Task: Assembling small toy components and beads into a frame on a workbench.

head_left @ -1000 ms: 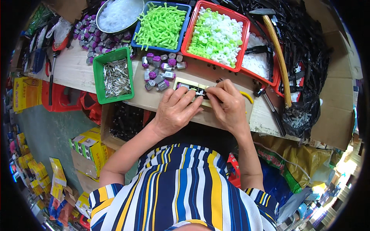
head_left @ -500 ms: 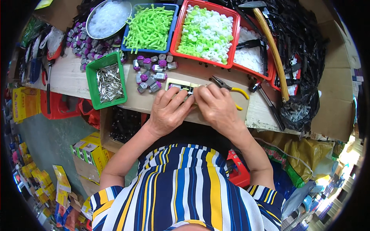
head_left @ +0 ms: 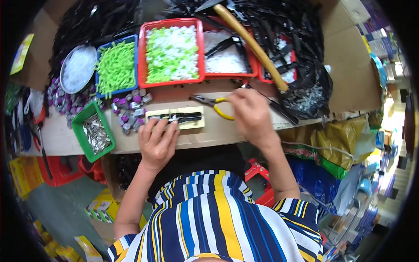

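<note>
A cream block [head_left: 188,125] lies on the bench with a long black plastic part [head_left: 190,116] set in its recess. My left hand [head_left: 158,143] is over the block's left end, fingertips curled on it and against the part; what lies under the fingers is partly hidden. Right of the block, my right hand [head_left: 254,114] is raised, its fingers bent and smeared by motion, and whether they hold anything does not show. Closest to it are pliers with yellow handles [head_left: 223,114] and a small hammer's dark handle [head_left: 283,112], whose head end is partly covered by the hand.
Grey and purple motors [head_left: 127,109] lie left of the block, beside a green tray of metal pins [head_left: 77,126]. Behind stand a blue tray [head_left: 137,65] of green pieces, a red tray [head_left: 172,81] of green and white caps, and a wooden-handled hammer [head_left: 248,41]. Black parts heap at the back.
My right hand has left the block and moved right, past the pliers. My left hand stays at the block's left end, and the black part is now uncovered. The whole view has shifted.
</note>
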`<move>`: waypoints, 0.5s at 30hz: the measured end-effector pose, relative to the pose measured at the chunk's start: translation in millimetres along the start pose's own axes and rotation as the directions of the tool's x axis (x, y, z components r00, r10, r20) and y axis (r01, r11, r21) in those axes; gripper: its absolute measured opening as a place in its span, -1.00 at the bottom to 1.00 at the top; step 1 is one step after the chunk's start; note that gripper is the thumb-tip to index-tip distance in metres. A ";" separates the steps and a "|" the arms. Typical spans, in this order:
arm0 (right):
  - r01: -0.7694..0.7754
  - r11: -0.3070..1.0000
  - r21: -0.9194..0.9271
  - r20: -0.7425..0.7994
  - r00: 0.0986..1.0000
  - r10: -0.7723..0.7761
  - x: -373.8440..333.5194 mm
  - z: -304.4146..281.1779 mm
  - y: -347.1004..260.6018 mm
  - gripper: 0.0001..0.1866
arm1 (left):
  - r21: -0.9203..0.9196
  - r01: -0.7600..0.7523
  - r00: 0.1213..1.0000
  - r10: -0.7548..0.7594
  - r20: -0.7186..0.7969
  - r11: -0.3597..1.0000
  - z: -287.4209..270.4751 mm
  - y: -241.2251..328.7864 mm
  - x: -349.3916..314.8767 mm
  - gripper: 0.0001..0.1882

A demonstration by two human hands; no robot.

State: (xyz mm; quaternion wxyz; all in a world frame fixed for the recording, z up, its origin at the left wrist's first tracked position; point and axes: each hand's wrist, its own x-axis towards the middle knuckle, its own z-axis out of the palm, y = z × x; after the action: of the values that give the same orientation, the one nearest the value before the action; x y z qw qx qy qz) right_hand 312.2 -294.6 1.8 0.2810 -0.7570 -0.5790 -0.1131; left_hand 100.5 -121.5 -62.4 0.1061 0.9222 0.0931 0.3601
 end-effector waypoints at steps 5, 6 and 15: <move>-0.358 0.886 -0.294 -0.075 0.933 0.351 -31.8 -85.5 65.4 -0.89 | -0.034 -0.001 1.000 0.001 0.005 0.999 -1.2 -4.2 1.0 -0.65; -0.385 0.846 -0.370 -0.045 0.916 0.398 -40.8 -96.7 79.4 -0.88 | -0.033 -0.008 1.000 0.008 0.005 0.999 -1.6 -3.2 3.2 -0.65; -0.263 0.832 -0.489 0.298 0.846 0.443 -44.7 -104.9 116.9 -0.74 | -0.104 0.046 0.997 -0.039 0.069 0.993 -12.3 2.2 10.1 -0.63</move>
State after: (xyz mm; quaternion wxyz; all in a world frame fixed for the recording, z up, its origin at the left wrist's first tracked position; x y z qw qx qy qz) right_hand 424.7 -409.4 30.8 -0.0007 -0.9020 -0.4309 -0.0259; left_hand 99.5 -119.5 -46.6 0.1656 0.9245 0.0898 0.3313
